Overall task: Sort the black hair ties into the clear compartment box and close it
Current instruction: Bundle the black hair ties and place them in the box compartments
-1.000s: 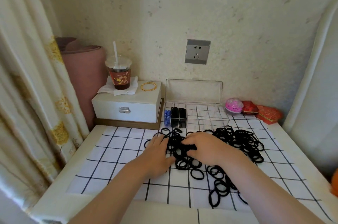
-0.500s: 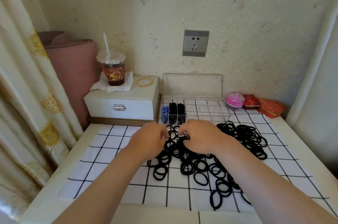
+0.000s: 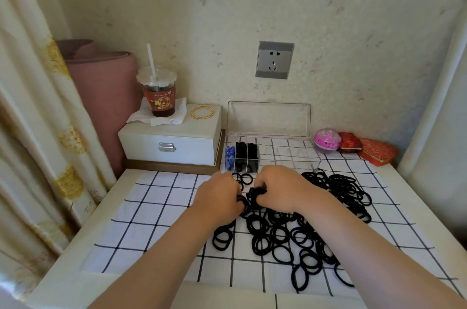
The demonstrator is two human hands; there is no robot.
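Gripping black hair ties (image 3: 290, 235) in curled left hand (image 3: 219, 198) and right hand (image 3: 281, 188), tabletop (image 3: 252, 298) centre, clear compartment box (image 3: 290, 160) lid-up at far edge.

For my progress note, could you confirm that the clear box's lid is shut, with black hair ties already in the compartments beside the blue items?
Not quite: the head view shows the lid of the clear compartment box standing open, upright by the wall. The rest holds: black hair ties already sit in the compartments beside the blue items.

Speckled cream wall (image 3: 328, 18) with grey socket (image 3: 274, 60); floral curtain (image 3: 32, 119) at left.
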